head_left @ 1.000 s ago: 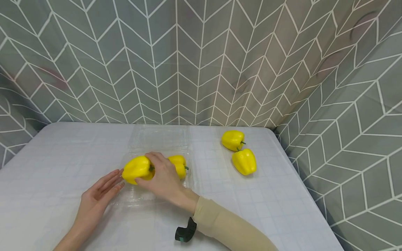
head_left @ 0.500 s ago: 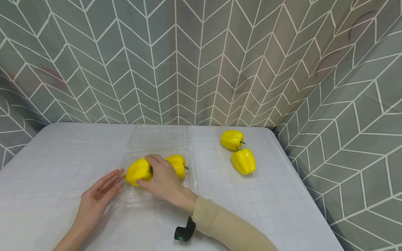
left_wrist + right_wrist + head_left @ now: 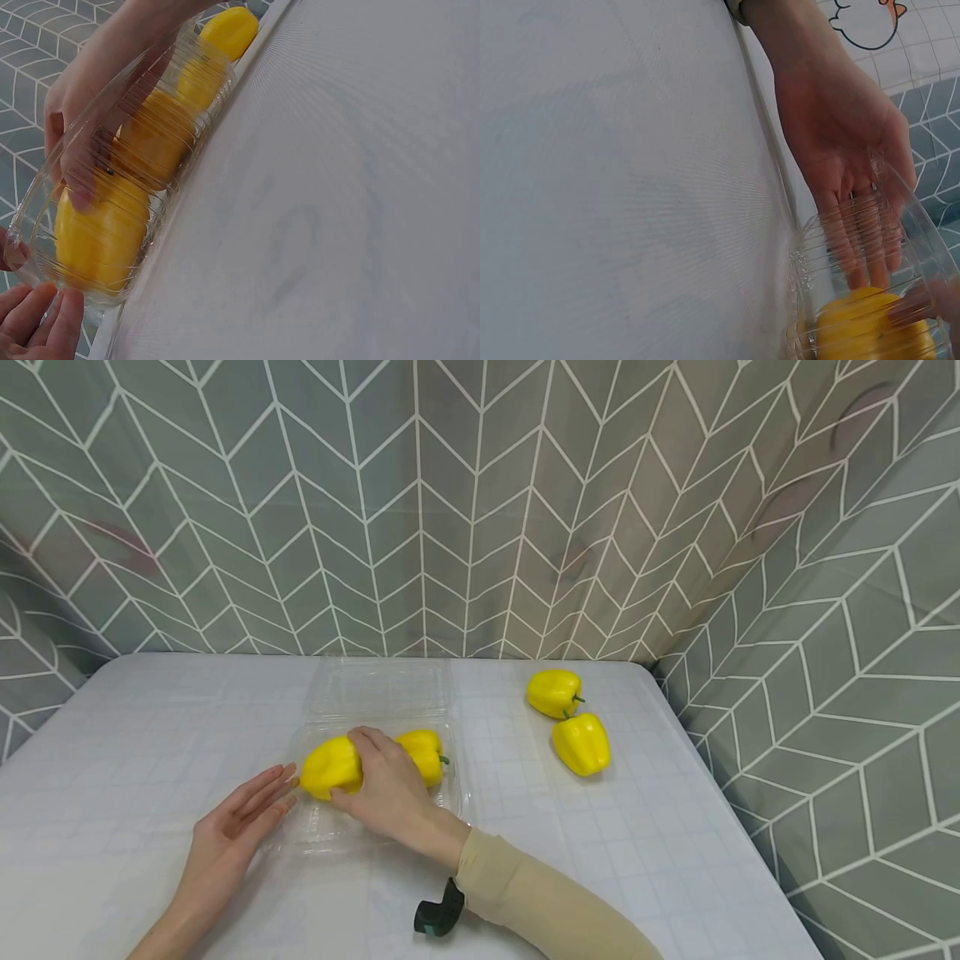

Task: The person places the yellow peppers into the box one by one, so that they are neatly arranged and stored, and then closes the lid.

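Note:
My right hand [image 3: 390, 781] holds a yellow bell pepper [image 3: 330, 768] at the left end of a clear plastic clamshell box [image 3: 330, 837]. Its fingers curl over the pepper's stem end. Another yellow pepper [image 3: 423, 756] lies in the box at the right, partly covered by that hand. Through the box wall, the left wrist view shows a further pepper [image 3: 154, 142] between these two, hidden under the hand from above. My left hand [image 3: 236, 822] reaches to the box's left edge, fingers [image 3: 847, 240] straight, with their tips at the wall beside the held pepper.
The box's clear lid [image 3: 382, 687] lies folded back toward the far table edge. Two more yellow peppers [image 3: 553, 693] sit on the white tablecloth [image 3: 525, 877] to the right. A black curved device [image 3: 441, 910] hangs by my right wrist. Patterned grey curtains stand behind and at the sides.
My right hand has brought the pepper slightly right and down into the left end of the box. In the last half second both hands have barely moved.

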